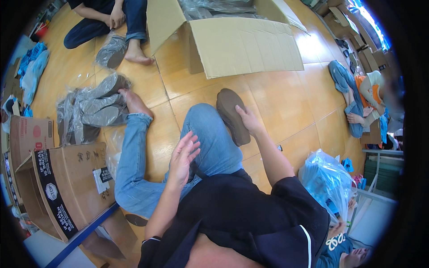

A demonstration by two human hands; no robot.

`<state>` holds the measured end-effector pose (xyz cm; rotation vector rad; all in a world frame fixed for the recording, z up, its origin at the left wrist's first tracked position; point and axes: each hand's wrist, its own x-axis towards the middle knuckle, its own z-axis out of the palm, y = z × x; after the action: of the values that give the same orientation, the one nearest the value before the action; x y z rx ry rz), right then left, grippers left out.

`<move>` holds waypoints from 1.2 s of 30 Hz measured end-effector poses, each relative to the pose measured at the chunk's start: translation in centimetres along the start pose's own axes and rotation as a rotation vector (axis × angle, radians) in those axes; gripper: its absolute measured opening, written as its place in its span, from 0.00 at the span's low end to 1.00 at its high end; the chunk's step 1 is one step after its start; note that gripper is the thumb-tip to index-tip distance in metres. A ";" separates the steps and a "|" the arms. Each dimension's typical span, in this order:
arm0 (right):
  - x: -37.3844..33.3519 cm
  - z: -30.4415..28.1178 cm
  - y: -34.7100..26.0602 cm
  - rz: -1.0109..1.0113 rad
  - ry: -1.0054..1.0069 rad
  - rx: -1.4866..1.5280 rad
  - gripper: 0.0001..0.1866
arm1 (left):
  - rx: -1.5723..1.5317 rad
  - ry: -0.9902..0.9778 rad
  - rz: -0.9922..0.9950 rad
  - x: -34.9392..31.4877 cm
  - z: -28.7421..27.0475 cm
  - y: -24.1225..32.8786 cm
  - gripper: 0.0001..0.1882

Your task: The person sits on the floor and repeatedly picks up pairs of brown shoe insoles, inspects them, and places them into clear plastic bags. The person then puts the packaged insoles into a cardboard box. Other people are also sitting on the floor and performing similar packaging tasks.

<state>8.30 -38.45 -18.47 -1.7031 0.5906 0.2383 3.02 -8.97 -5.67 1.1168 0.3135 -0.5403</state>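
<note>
My right hand (251,121) grips a brown slipper (231,111) by its side, thumb lying across its flat face. The slipper is held upright and tilted, just right of my raised knee in blue jeans. My left hand (183,156) is open, palm turned inward and fingers stretched out, above my lap with nothing in it. Several brown slippers in clear plastic bags (100,107) lie in a heap on the floor to the left, beside my bare foot. Another bagged slipper (111,51) lies farther off, near a co-worker's foot.
An open cardboard box (246,47) of plastic-wrapped things stands ahead. At the left, a taped cardboard box (73,187) sits by a blue-edged rail. A clear bag of blue items (326,178) is at my right, near another person. Co-workers sit at the far left and right.
</note>
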 end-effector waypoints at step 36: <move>4.0 0.2 5.1 0.393 -0.403 0.531 0.27 | 0.715 1.051 0.364 -1.5 -22.4 1.8 0.19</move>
<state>9.11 -39.85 -24.75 -0.9810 0.6138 0.6291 3.47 12.34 -12.80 2.0578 0.8361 0.3552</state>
